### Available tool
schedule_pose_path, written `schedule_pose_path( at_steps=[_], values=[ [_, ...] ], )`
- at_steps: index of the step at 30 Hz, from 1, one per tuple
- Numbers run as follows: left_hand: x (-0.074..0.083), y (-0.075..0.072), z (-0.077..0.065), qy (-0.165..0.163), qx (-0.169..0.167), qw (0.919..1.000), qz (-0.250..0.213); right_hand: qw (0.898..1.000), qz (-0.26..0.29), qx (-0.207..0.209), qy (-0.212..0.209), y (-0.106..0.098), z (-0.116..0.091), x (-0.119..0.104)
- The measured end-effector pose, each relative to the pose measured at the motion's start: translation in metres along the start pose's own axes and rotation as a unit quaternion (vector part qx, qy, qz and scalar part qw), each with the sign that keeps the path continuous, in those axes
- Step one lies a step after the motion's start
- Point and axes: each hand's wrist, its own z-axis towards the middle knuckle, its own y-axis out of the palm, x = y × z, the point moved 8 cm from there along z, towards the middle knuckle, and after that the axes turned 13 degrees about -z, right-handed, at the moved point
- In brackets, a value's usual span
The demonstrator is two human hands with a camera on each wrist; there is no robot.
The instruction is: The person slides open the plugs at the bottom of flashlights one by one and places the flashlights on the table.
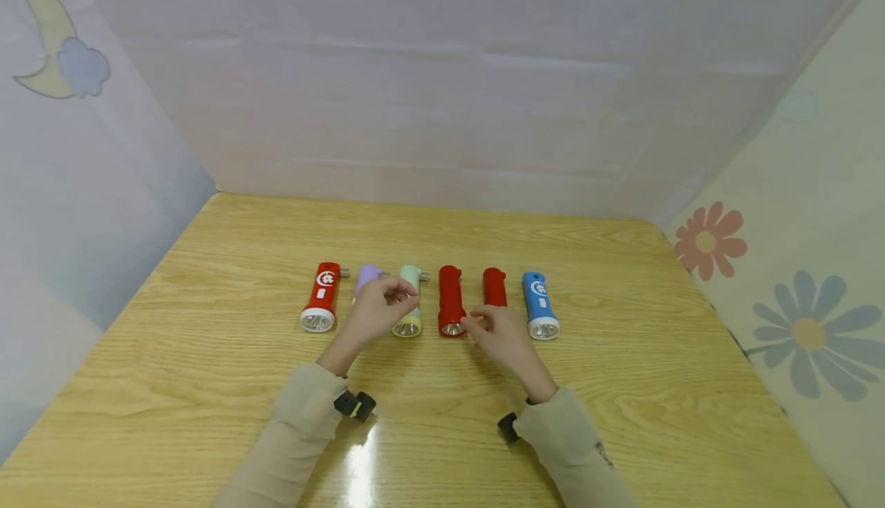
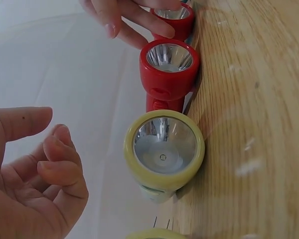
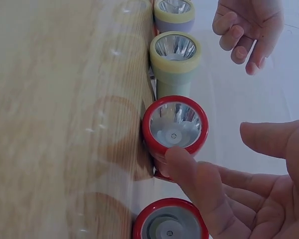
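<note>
Thumbs apart from loosely bent fingers, left hand (image 1: 375,314) near lilac flashlight (image 1: 369,273), right hand (image 1: 503,339) near red flashlight (image 1: 451,297), frame centre.

Left arm (image 1: 280,446): in the head view it slants from the bottom edge up and to the right, with a pale sleeve (image 1: 311,404) almost to the wrist.
Left hand (image 1: 379,310): relaxed; its thumb (image 2: 27,122) is nearly straight, its fingers (image 2: 65,174) bend loosely, and a gap lies between.
Right arm (image 1: 584,454): slants up and to the left, also sleeved.
Right hand (image 1: 501,337): relaxed as well; thumb stretched apart from the softly bent fingers.
Both hands: apart, inclined inward.
</note>
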Motion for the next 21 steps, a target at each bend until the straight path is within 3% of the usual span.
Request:
schedule_pose_path(
  at_steps=[4, 10, 21],
  values=[
    [-0.002, 0.002, 0.005, -0.015, -0.006, 0.9997, 0.017, 0.999, -0.006, -0.031, 0.026, 0.006, 0.004, 0.005],
    [-0.009, 0.008, 0.014, -0.071, -0.026, 0.9971, -0.001, 0.996, -0.018, -0.073, 0.051, 0.013, 0.007, 0.008],
    [-0.012, 0.017, 0.035, -0.101, -0.046, 0.9934, 0.032, 0.995, -0.065, -0.064, 0.049, 0.014, 0.011, 0.005]
  ],
)
